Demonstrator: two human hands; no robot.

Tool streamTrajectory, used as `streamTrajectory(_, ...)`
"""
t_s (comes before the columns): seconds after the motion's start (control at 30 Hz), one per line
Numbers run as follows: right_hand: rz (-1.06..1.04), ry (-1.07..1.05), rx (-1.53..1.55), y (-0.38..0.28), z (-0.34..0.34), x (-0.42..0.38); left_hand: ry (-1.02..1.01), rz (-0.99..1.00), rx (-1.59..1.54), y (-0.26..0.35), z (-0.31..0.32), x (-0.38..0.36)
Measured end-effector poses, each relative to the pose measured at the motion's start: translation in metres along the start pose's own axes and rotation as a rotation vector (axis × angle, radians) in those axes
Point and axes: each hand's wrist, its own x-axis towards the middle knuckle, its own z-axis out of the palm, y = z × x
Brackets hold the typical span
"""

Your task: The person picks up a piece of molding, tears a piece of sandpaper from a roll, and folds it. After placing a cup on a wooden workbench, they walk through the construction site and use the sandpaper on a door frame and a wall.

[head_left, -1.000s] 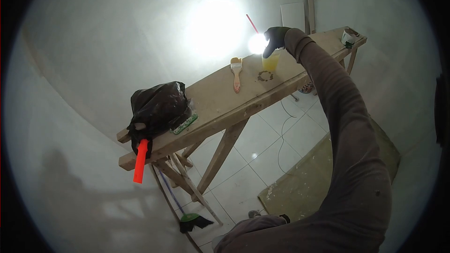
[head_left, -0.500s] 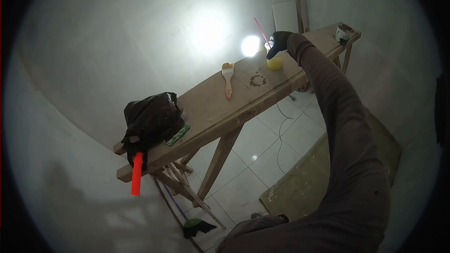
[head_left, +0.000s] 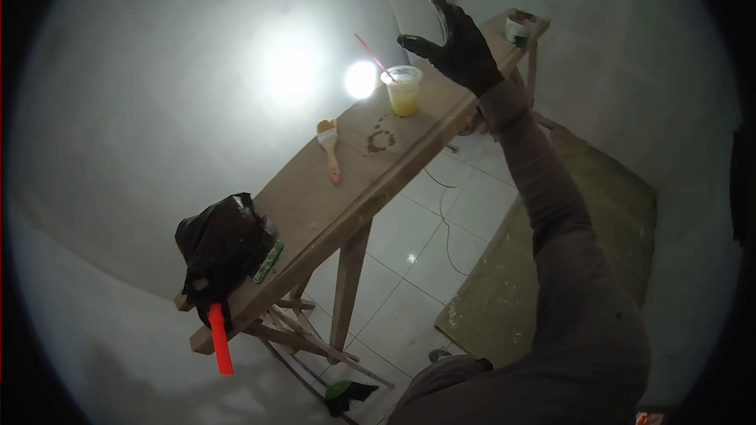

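Note:
My right hand [head_left: 461, 51], in a dark glove, is raised above the wooden bench with thumb and fingers spread, holding nothing. Just left of it stands a clear plastic cup [head_left: 405, 101] of yellow liquid, upright, with a pink straw [head_left: 373, 55] leaning out. Hand and cup appear apart. A flat paintbrush [head_left: 329, 149] with a wooden handle lies nearer on the bench, beside a wet ring mark [head_left: 381, 141]. My left hand is out of view.
The long bench [head_left: 315, 208] runs diagonally. A black plastic bag [head_left: 220, 244], an orange-red handle [head_left: 221, 342] and a green-edged pad [head_left: 269, 261] are at its near end, a white container [head_left: 516, 30] at its far end. Below are a broom [head_left: 346, 395], a cable [head_left: 446, 228] and an olive sheet [head_left: 543, 244].
My right hand has let go of the cup, opened and lifted away from it. The cup stays on the bench. The whole view has shifted and turned.

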Motion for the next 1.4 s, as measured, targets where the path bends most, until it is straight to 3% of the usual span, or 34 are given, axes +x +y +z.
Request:
streamTrajectory(0.03, 0.005, 0.175, 0.081, -0.023, -0.031, -0.019, -0.042, 0.048, -0.002, -0.001, -0.003, 0.009)
streamTrajectory(0.07, 0.084, 0.178, 0.196, -0.047, -0.062, -0.048, -0.08, 0.098, -0.007, -0.001, -0.005, 0.019)
streamTrajectory(0.1, -0.183, 0.259, -0.246, -0.066, -0.08, -0.088, -0.116, 0.146, -0.014, 0.002, -0.005, 0.028)
streamTrajectory(0.13, 0.098, 0.229, 0.322, -0.082, -0.077, -0.137, -0.15, 0.192, -0.019, 0.006, -0.006, 0.035)
streamTrajectory(0.2, 0.501, -0.401, 0.534, -0.154, -0.113, -0.23, -0.206, 0.284, -0.028, 0.014, -0.008, 0.046)
streamTrajectory(0.23, 0.512, -0.636, 0.736, -0.179, -0.117, -0.284, -0.234, 0.335, -0.034, 0.017, -0.01, 0.05)
streamTrajectory(0.27, 0.615, -1.123, 0.84, -0.201, -0.131, -0.329, -0.259, 0.394, -0.042, 0.021, -0.011, 0.056)
streamTrajectory(0.33, 0.692, -1.382, 0.867, -0.254, -0.165, -0.392, -0.293, 0.525, -0.071, 0.038, -0.009, 0.073)
streamTrajectory(0.37, 0.748, -1.329, 0.993, -0.276, -0.184, -0.415, -0.304, 0.577, -0.098, 0.069, -0.022, 0.091)
streamTrajectory(0.43, 0.836, -1.231, 1.079, -0.301, -0.216, -0.437, -0.739, 0.294, -0.473, 0.143, -0.073, 0.118)
streamTrajectory(0.47, 0.803, -1.229, 1.046, -0.313, -0.234, -0.441, -0.778, 0.342, -0.494, 0.14, -0.068, 0.112)
streamTrajectory(0.53, 0.821, -1.198, 0.952, -0.329, -0.27, -0.457, -0.748, 0.66, -0.607, 0.131, -0.043, 0.099)
streamTrajectory(0.6, 0.726, -1.129, 0.668, -0.342, -0.304, -0.482, -0.741, 0.804, -0.608, 0.123, -0.021, 0.075)
streamTrajectory(0.67, 0.761, -1.078, 0.427, -0.369, -0.346, -0.506, -1.023, 0.601, -0.743, 0.157, -0.038, 0.047)
streamTrajectory(0.7, 0.747, -1.069, 0.244, -0.385, -0.368, -0.516, -1.213, 0.333, -0.888, 0.186, -0.074, 0.03)
streamTrajectory(0.73, 0.722, -1.072, 0.064, -0.399, -0.393, -0.52, -1.249, 0.369, -0.9, 0.189, -0.078, 0.014)
streamTrajectory(0.8, 0.847, -0.988, -0.157, -0.434, -0.444, -0.525, -1.254, 0.543, -0.81, 0.197, -0.075, -0.025)
streamTrajectory(0.83, 0.923, -1.015, -0.189, -0.444, -0.469, -0.522, -1.125, 0.779, -0.861, 0.191, -0.058, -0.046)
streamTrajectory(0.87, 0.998, -1.032, -0.215, -0.451, -0.492, -0.522, -1.374, 0.594, -0.852, 0.185, -0.041, -0.067)
streamTrajectory(0.93, 0.999, -0.931, -0.191, -0.457, -0.541, -0.538, -1.043, 1.415, -0.832, 0.199, -0.023, -0.09)
streamTrajectory(0.97, 0.991, -0.868, -0.135, -0.464, -0.562, -0.549, -1.053, 1.445, -0.828, 0.205, -0.025, -0.1)
streamTrajectory(1.03, 1.118, -0.777, -0.183, -0.48, -0.593, -0.569, -1.456, 1.311, -0.822, 0.235, -0.057, -0.124)
streamTrajectory(1.07, 1.226, -0.699, -0.224, -0.484, -0.611, -0.581, -1.466, 1.33, -0.822, 0.242, -0.071, -0.139)
streamTrajectory(1.13, 1.275, -0.709, -0.213, -0.488, -0.647, -0.61, -1.908, 0.574, -1.027, 0.256, -0.093, -0.171)
streamTrajectory(1.17, 1.244, -0.661, -0.258, -0.493, -0.667, -0.619, -1.941, 0.603, -0.992, 0.268, -0.091, -0.187)
streamTrajectory(1.23, 1.182, -0.565, -0.314, -0.505, -0.707, -0.643, -2.016, 0.961, -0.759, 0.293, -0.075, -0.223)
streamTrajectory(1.27, 1.218, -0.525, -0.326, -0.511, -0.721, -0.657, -2.049, 0.99, -0.714, 0.303, -0.067, -0.247)
streamTrajectory(1.33, 1.232, -0.399, -0.465, -0.518, -0.765, -0.678, -1.632, 1.617, -0.854, 0.327, -0.044, -0.309)
streamTrajectory(1.37, 1.259, -0.372, -0.482, -0.522, -0.793, -0.681, -1.51, 1.809, -0.813, 0.338, -0.02, -0.341)
streamTrajectory(1.4, 1.414, -0.429, -0.53, -0.528, -0.829, -0.662, -1.538, 1.836, -0.801, 0.355, -0.021, -0.373)
